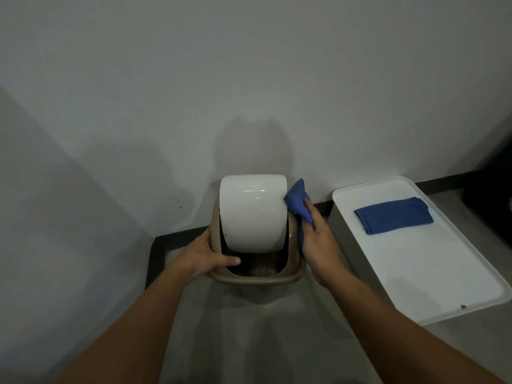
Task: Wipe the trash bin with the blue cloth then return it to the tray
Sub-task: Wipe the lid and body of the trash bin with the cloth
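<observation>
The trash bin [257, 277] is beige with a white swing lid [253, 212], and it stands on the floor against the wall. My left hand [206, 256] grips the bin's left rim, thumb across the front opening. My right hand [318, 236] holds a crumpled blue cloth [297, 205] pressed against the right side of the lid and bin. The white tray [432, 275] lies to the right on a low box.
A second folded blue cloth [393, 218] lies on the far part of the tray. White walls meet in a corner at the left, with a dark skirting along the floor. A dark object [496, 178] stands at the far right edge.
</observation>
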Demonstrator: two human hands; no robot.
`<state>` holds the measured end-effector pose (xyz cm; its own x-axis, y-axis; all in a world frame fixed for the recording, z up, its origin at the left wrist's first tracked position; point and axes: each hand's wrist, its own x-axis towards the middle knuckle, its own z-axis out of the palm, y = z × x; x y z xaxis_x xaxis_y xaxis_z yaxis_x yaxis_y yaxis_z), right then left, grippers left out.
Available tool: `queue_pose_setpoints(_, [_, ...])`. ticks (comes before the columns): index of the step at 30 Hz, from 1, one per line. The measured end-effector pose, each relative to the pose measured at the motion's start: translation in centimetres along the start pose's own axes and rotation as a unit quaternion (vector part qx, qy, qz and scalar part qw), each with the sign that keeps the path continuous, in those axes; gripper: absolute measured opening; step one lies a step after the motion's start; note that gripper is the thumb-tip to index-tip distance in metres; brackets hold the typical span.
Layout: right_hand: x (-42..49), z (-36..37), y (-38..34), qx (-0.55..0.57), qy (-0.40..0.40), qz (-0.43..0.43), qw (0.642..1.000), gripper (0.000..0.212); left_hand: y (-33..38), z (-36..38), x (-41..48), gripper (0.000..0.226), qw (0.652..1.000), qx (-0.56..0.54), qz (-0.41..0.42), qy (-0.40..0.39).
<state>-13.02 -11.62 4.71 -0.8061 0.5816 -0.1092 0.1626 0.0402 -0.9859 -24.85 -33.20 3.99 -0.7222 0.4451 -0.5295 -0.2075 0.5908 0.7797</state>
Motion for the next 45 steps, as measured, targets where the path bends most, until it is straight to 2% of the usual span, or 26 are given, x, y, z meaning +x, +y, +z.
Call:
queue_pose_setpoints(5, [-3.5,1.6,0.3,-0.039,0.086,0.036,0.995,0.045,0.1,0.0,-0.1,0.106,0.999,0.023,-0.024,0.009])
queue_pose_setpoints(8, [-6.0,2.7,0.4,-0.023,0.119,0.067,0.990,0.045,0.3,-0.4,-0.1,0.103,0.998,0.040,-0.037,0.015])
queue_pose_setpoints(13, [-7.8,3.8,0.7,-0.004,0.152,0.055,0.987,0.045,0.1,-0.3,-0.5,0.102,0.998,0.029,-0.042,0.036])
queue_pose_setpoints(21, [-3.2,2.5,0.3,0.003,0.140,0.039,0.989,0.044,0.0,3.9,-1.3,0.104,0.989,-0.061,-0.026,0.131])
queue_pose_setpoints(28, [-4.6,4.7,1.2,-0.011,0.173,0.060,0.983,0.047,0.2,7.0,-2.1,0.107,0.975,-0.069,-0.027,0.211])
queue_pose_setpoints(34, [-5.4,6.5,1.3,-0.011,0.148,0.046,0.988,0.051,1.4,11.8,-3.0,0.102,0.952,-0.077,-0.005,0.295])
queue_pose_setpoints(37, [-5.2,6.2,1.1,0.004,0.134,0.047,0.990,0.051,1.7,13.1,-3.9,0.104,0.958,-0.050,0.000,0.283])
queue_pose_setpoints(40, [-4.2,3.9,0.3,0.055,0.158,0.034,0.985,0.047,1.3,12.1,-4.5,0.093,0.967,-0.047,0.008,0.251])
queue_pose_setpoints(43, [-3.2,2.0,-0.9,0.084,0.187,-0.003,0.979,0.042,2.0,8.1,-3.9,0.093,0.954,-0.054,0.011,0.296])
queue_pose_setpoints(45, [-2.9,1.9,-1.5,0.080,0.161,-0.022,0.983,0.041,3.5,4.8,-2.5,0.091,0.946,-0.057,0.066,0.313])
